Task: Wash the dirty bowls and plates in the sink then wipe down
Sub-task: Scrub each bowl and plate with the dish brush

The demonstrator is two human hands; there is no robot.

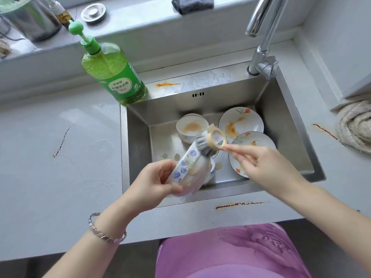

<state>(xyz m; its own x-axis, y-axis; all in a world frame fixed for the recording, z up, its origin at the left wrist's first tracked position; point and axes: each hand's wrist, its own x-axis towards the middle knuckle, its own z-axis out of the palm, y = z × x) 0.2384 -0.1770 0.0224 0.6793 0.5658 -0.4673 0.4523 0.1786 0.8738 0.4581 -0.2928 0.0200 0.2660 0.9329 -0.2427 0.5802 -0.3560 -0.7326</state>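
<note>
Above the front part of the stainless steel sink (pixel 281 117), the left hand (pixel 154 177) holds a white ceramic bowl with blue flower print (pixel 186 167) tipped on its side, its grip closed round the bowl's wall and base. The right hand (pixel 259 165) has its grip pinched on the thin handle of a round beige dish brush with grey bristles (pixel 210 143), whose bristles touch the bowl's upper rim. To scrub well, I would keep the bowl tilted over the sink so drips fall inside it. I would also turn it in the left hand while the bristles circle the inside, and hold it firmly, as wet glaze is probably slippery. I count three bowls: the held one, a white bowl with brown residue (pixel 191 125) at the sink's back, and a blue-patterned bowl (pixel 211 172) half hidden under the held one. Two white flower-printed plates, one smeared orange (pixel 241 120) and one in front of it (pixel 255 141), lie at the sink's right side. One green soap bottle (pixel 112 75) stands at the sink's back left corner. Rusty streaks mark the grey desk (pixel 60 177) around the sink.
</note>
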